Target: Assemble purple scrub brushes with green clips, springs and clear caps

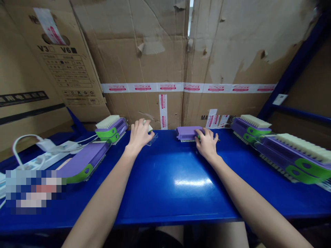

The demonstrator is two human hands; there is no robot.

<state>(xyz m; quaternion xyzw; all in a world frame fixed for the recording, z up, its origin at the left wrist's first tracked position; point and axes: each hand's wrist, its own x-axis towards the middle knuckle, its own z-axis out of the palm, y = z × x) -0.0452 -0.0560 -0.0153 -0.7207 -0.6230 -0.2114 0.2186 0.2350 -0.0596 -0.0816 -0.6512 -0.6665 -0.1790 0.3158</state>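
Observation:
Near the back of the blue table, my left hand (139, 135) is closed over a small white-and-green item (150, 128), mostly hidden by the fingers. A clear plastic piece (153, 140) shows just below those fingertips. My right hand (207, 142) grips the right end of a purple brush (186, 132), which lies bristles down against the cardboard backing. Its green end is largely covered by my fingers.
Paired purple-and-green brushes (110, 130) stand at the left, beside another purple brush (84, 156) and a white power strip (48, 155) with cables. More paired brushes (250, 129) line the right side. Cardboard sheets (144, 62) wall the back of the blue table (165, 196).

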